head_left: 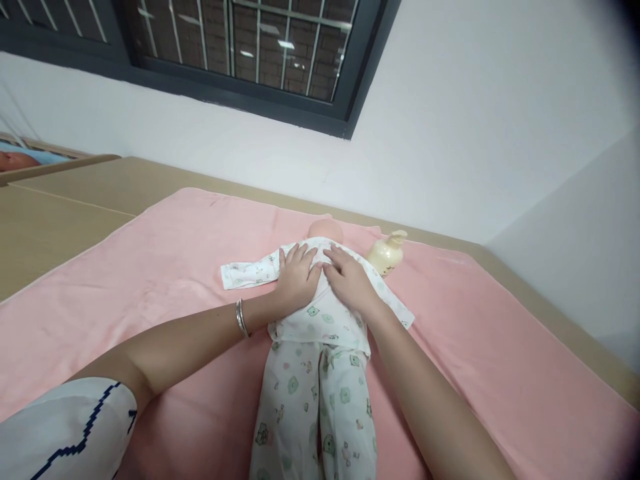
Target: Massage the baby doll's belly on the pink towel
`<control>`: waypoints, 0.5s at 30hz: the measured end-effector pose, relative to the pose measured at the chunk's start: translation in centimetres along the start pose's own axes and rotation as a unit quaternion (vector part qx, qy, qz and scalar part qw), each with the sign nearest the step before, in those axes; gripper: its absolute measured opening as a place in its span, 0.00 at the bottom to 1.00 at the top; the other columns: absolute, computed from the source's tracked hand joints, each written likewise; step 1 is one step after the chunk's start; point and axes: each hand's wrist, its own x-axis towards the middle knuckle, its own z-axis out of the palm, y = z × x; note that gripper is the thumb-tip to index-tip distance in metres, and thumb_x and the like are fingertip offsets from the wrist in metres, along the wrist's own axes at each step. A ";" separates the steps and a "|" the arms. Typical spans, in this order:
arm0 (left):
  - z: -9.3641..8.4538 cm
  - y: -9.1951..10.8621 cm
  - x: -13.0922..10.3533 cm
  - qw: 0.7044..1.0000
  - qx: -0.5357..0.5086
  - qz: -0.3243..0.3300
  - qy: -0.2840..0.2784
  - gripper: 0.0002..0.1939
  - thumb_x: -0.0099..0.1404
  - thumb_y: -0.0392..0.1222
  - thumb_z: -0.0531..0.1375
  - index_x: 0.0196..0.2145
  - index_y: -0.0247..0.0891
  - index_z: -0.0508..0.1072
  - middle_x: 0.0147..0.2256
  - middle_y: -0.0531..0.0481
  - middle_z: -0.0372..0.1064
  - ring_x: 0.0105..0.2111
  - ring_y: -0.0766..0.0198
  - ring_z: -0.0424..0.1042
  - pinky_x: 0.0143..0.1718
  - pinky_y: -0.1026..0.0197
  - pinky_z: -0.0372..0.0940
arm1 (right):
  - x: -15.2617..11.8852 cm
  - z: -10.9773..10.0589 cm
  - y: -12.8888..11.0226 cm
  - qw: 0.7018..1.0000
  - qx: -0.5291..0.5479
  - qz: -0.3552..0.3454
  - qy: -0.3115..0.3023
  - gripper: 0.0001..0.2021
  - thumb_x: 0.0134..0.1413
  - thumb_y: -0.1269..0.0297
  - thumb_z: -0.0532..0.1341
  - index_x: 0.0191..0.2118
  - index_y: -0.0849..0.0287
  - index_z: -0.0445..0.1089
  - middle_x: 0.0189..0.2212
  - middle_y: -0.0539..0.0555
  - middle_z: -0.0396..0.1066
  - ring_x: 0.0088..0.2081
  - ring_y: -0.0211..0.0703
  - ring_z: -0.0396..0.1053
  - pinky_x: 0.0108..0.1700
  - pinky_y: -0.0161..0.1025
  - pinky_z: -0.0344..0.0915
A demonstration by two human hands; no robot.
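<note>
A doll-sized figure in a white printed top (325, 320) and matching trousers (295, 393) lies on a pink cloth (190, 253). Only the rounded top of its head (325, 231) shows beyond the collar. My left hand (299, 279) rests flat on the upper part of the top, fingers spread, with silver bangles at the wrist. Beside it my right hand (350, 280) lies on the same garment, fingers extended, the two thumbs close together. Neither hand holds anything. The sleeves stretch out to both sides.
A cream pump bottle (387, 253) is on the cloth, right of the head. Under the cloth is a wooden surface (75, 207) against a white wall (450, 120). A barred window (250, 47) is above. At far left, a reddish object (17, 161) lies on something blue.
</note>
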 end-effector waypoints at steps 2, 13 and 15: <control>-0.1 0.1 0.0 1.000 -0.005 -0.002 -0.003 0.24 0.74 0.45 0.44 0.61 0.36 0.64 0.65 0.41 0.59 0.68 0.49 0.50 0.69 0.34 0.36 | 0.0 -0.3 0.1 0.999 0.007 0.007 0.041 0.24 0.62 0.62 0.52 0.61 0.61 0.66 0.67 0.61 0.56 0.68 0.52 0.52 0.68 0.52 0.50; -1.1 1.5 0.1 0.997 -0.052 -0.053 -0.005 0.21 0.72 0.46 0.47 0.58 0.44 0.69 0.65 0.44 0.59 0.69 0.41 0.44 0.63 0.22 0.27 | -0.6 -1.9 -1.1 0.994 -0.103 0.025 -0.002 0.21 0.65 0.63 0.50 0.59 0.63 0.68 0.63 0.66 0.62 0.65 0.56 0.58 0.63 0.53 0.57; -2.1 2.9 0.1 0.995 -0.085 -0.046 0.003 0.20 0.71 0.47 0.49 0.56 0.45 0.71 0.65 0.44 0.58 0.70 0.41 0.40 0.63 0.23 0.24 | -0.8 -3.2 -1.6 0.992 -0.116 0.011 0.040 0.22 0.63 0.65 0.51 0.59 0.66 0.67 0.64 0.67 0.60 0.65 0.57 0.57 0.64 0.52 0.56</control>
